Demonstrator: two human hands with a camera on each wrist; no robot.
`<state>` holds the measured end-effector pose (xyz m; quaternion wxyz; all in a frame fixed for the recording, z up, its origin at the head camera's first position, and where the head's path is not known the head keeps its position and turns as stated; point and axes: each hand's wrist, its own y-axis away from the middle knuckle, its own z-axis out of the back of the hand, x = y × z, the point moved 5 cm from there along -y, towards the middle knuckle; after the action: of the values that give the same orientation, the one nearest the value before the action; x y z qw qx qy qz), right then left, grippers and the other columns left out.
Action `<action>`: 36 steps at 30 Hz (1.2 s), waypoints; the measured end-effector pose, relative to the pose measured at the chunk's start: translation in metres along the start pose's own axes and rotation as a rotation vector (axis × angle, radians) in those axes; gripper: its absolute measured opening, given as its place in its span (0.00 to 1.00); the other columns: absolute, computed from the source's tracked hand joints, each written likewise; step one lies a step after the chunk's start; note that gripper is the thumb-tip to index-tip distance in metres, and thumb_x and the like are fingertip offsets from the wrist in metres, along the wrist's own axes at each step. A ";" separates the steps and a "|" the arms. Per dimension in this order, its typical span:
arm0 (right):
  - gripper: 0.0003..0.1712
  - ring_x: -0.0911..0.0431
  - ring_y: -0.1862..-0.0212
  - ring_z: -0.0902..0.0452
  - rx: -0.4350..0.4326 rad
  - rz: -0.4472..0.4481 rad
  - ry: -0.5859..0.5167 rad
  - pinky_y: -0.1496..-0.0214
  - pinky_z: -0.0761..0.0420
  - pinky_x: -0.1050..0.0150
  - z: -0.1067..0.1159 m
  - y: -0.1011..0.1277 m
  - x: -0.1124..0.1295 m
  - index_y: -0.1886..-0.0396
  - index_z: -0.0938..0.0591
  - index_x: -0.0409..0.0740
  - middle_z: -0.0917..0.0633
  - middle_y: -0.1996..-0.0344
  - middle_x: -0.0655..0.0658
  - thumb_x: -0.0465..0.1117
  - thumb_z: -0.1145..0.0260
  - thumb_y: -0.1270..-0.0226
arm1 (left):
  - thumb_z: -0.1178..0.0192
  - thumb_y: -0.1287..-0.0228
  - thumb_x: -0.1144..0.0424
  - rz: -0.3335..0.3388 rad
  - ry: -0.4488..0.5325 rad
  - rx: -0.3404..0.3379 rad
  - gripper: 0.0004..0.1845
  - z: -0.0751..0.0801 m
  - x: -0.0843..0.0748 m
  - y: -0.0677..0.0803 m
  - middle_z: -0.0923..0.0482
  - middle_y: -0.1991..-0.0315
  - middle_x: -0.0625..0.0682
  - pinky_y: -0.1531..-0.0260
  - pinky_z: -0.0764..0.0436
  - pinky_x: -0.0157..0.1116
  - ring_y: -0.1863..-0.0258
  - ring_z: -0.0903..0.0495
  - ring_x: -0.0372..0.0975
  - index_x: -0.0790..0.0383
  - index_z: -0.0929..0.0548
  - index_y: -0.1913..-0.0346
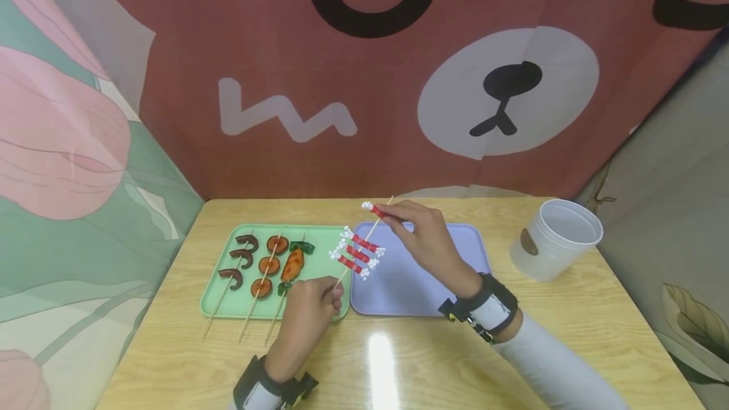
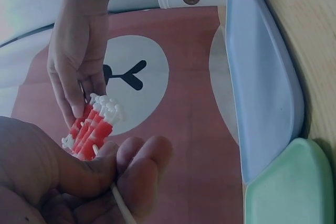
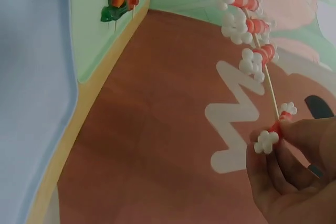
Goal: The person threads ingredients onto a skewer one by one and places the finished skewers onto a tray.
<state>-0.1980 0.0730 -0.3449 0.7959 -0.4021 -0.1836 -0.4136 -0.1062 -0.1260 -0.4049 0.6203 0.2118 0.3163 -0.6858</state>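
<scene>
Your left hand is sitting nearest, fingers curled and pinching the lower end of a thin wooden skewer that is slanting up over the gap between the two trays. Three red-and-white bone-shaped pieces are already threaded on the stick, crowding close together just above that hand. Farther up, your right hand is pinching a fourth bone piece between thumb and fingertips, holding it on the stick near the tip and well apart from the other three.

Beneath the left hand, the green tray is holding three finished skewers of dark mushroom slices, round sausage slices and an orange-and-green vegetable, their bare ends sticking out over the tray's near rim. Beside it, touching edge to edge, the blue tray is lying under your right wrist. A white cup is standing farther right on the wooden table.

Judging from this, the thin stick is looking like the weak point: pushing the piece down at an angle could be bending or snapping it, and the pointed tip is sitting close to your right fingers. A loosening left pinch could be letting the stick spin or the threaded pieces slide off
</scene>
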 end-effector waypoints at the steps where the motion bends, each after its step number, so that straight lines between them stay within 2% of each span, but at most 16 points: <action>1: 0.18 0.58 0.59 0.13 0.014 0.003 -0.002 0.62 0.15 0.66 -0.002 0.001 0.001 0.45 0.11 0.49 0.08 0.56 0.49 0.36 0.26 0.34 | 0.32 0.36 0.72 0.001 0.006 -0.002 0.05 0.000 -0.001 0.000 0.16 0.80 0.45 0.77 0.20 0.22 0.80 0.22 0.28 0.62 0.10 0.68; 6: 0.19 0.58 0.56 0.12 0.097 -0.044 -0.035 0.58 0.11 0.62 -0.016 0.005 0.003 0.44 0.12 0.48 0.09 0.55 0.50 0.37 0.26 0.34 | 0.33 0.35 0.72 0.000 0.013 -0.003 0.06 -0.003 -0.003 -0.001 0.16 0.80 0.45 0.77 0.21 0.23 0.80 0.23 0.29 0.61 0.10 0.69; 11: 0.19 0.55 0.54 0.11 0.101 -0.062 -0.056 0.53 0.10 0.55 -0.019 0.007 0.001 0.43 0.13 0.46 0.09 0.54 0.48 0.38 0.26 0.33 | 0.33 0.36 0.74 0.026 0.055 0.010 0.06 -0.005 0.000 0.000 0.16 0.79 0.46 0.77 0.20 0.23 0.79 0.22 0.30 0.62 0.11 0.69; 14: 0.18 0.54 0.52 0.12 0.097 -0.068 -0.053 0.49 0.11 0.53 -0.017 0.006 -0.003 0.41 0.14 0.47 0.10 0.51 0.47 0.41 0.29 0.30 | 0.37 0.35 0.77 0.109 0.204 0.072 0.06 -0.009 0.014 -0.002 0.15 0.78 0.51 0.76 0.15 0.27 0.77 0.17 0.34 0.68 0.12 0.67; 17: 0.17 0.53 0.50 0.14 0.088 -0.084 -0.054 0.46 0.12 0.52 -0.011 0.007 -0.010 0.42 0.15 0.46 0.12 0.49 0.47 0.43 0.31 0.27 | 0.41 0.33 0.78 0.246 0.340 0.142 0.06 -0.015 0.038 -0.003 0.15 0.76 0.56 0.75 0.11 0.33 0.78 0.14 0.39 0.76 0.14 0.62; 19: 0.15 0.53 0.50 0.15 0.092 -0.103 -0.056 0.46 0.12 0.51 -0.007 0.010 -0.016 0.44 0.14 0.45 0.13 0.50 0.48 0.43 0.33 0.26 | 0.45 0.33 0.79 0.332 0.371 0.165 0.07 -0.017 0.056 -0.003 0.16 0.76 0.58 0.74 0.10 0.37 0.79 0.14 0.41 0.79 0.16 0.61; 23: 0.12 0.55 0.50 0.16 0.129 -0.140 -0.060 0.46 0.12 0.53 -0.004 0.018 -0.028 0.48 0.14 0.45 0.14 0.51 0.49 0.43 0.33 0.25 | 0.50 0.36 0.82 0.420 0.365 0.189 0.10 -0.020 0.083 -0.002 0.17 0.77 0.59 0.75 0.10 0.39 0.81 0.14 0.42 0.80 0.16 0.61; 27: 0.09 0.56 0.49 0.16 0.169 -0.152 -0.068 0.46 0.13 0.56 -0.006 0.027 -0.036 0.52 0.13 0.48 0.15 0.49 0.50 0.43 0.32 0.27 | 0.52 0.39 0.83 0.462 0.402 0.224 0.12 -0.024 0.096 -0.002 0.17 0.76 0.61 0.75 0.10 0.39 0.81 0.14 0.43 0.80 0.17 0.64; 31: 0.07 0.56 0.49 0.16 0.193 -0.146 -0.080 0.46 0.13 0.57 -0.009 0.033 -0.041 0.54 0.13 0.49 0.15 0.49 0.50 0.41 0.30 0.28 | 0.52 0.41 0.84 0.479 0.415 0.266 0.11 -0.028 0.101 -0.001 0.17 0.76 0.63 0.74 0.10 0.40 0.81 0.14 0.44 0.80 0.18 0.65; 33: 0.06 0.56 0.49 0.16 0.197 -0.141 -0.090 0.46 0.13 0.58 -0.010 0.035 -0.042 0.54 0.13 0.48 0.15 0.49 0.50 0.40 0.30 0.29 | 0.50 0.40 0.83 0.489 0.415 0.277 0.09 -0.029 0.101 0.000 0.17 0.75 0.62 0.75 0.10 0.40 0.81 0.14 0.44 0.81 0.19 0.61; 36: 0.06 0.56 0.50 0.16 0.208 -0.128 -0.092 0.47 0.13 0.59 -0.011 0.036 -0.043 0.55 0.13 0.48 0.15 0.50 0.50 0.39 0.30 0.29 | 0.47 0.34 0.81 0.464 0.371 0.275 0.06 -0.029 0.100 -0.001 0.18 0.77 0.61 0.78 0.11 0.40 0.84 0.15 0.43 0.80 0.23 0.57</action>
<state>-0.1951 0.0983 -0.3963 0.7958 -0.3237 -0.2873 -0.4236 -0.1242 -0.1771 -0.4936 0.6575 0.4815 0.2716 -0.5120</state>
